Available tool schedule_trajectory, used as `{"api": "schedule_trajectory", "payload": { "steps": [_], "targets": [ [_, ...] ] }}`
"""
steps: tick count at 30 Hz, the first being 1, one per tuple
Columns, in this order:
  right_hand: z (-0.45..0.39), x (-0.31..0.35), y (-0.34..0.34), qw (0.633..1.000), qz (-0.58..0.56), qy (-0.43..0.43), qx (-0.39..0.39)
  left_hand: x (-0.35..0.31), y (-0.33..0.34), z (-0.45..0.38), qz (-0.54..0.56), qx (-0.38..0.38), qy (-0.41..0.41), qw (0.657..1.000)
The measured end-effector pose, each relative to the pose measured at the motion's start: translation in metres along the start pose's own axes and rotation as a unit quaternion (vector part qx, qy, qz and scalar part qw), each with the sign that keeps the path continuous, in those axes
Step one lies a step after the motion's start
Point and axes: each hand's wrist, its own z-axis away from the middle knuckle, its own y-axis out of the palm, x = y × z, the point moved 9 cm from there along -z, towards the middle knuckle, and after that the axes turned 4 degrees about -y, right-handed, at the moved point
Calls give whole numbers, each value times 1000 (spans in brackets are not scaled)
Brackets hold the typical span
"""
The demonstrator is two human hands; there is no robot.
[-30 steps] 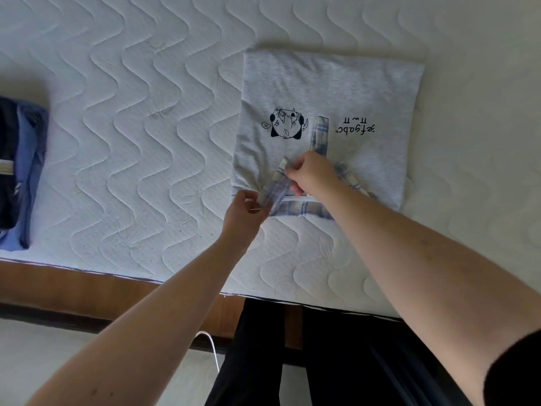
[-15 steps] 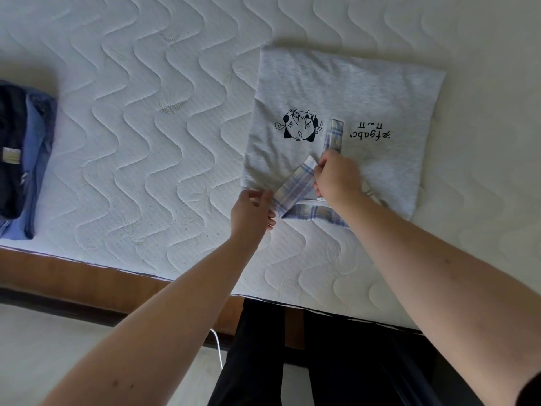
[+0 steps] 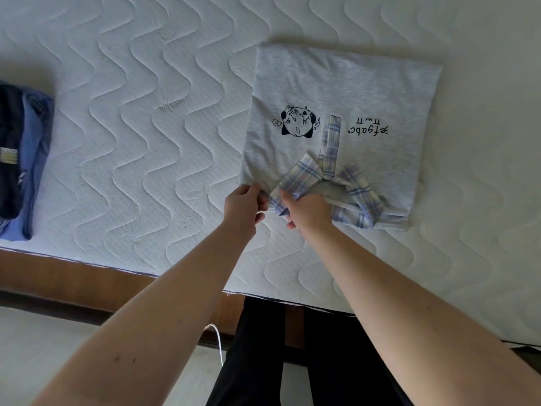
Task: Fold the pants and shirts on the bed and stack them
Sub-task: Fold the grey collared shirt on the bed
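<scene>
A grey shirt [image 3: 348,92] with a black cartoon print and a plaid collar [image 3: 330,142] lies folded into a square on the white quilted mattress [image 3: 152,148], collar toward me. My left hand [image 3: 243,205] pinches the shirt's near left corner. My right hand [image 3: 307,210] grips the left flap of the plaid collar right beside it. A stack of folded dark and blue clothes [image 3: 20,159] sits at the far left of the bed.
The wooden bed frame [image 3: 73,276] runs along the near edge of the mattress. A white cord [image 3: 218,341] hangs by the frame above the pale floor. My dark trouser legs [image 3: 292,356] stand against the bed.
My right hand has slid from the middle of the collar down to its left flap, close to my left hand. The left hand stays at the shirt's near left corner.
</scene>
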Motion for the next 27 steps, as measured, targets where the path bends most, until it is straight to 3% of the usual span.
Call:
{"api": "schedule_trajectory", "payload": {
  "steps": [11,21,25,27],
  "targets": [
    [-8,-9,-15,988,-153,6,-24,-9,-19,-6,-31,-12,31,999],
    [-9,-10,-13,985,-169,-7,-38,-17,-22,-12,-3,-3,10,1000],
    [-4,-8,-15,982,-187,-18,-37,-23,-29,-1,-88,-77,67,991],
    [1,-9,-27,974,-219,-25,-52,-32,-28,13,-191,-115,148,964]
  ]
}}
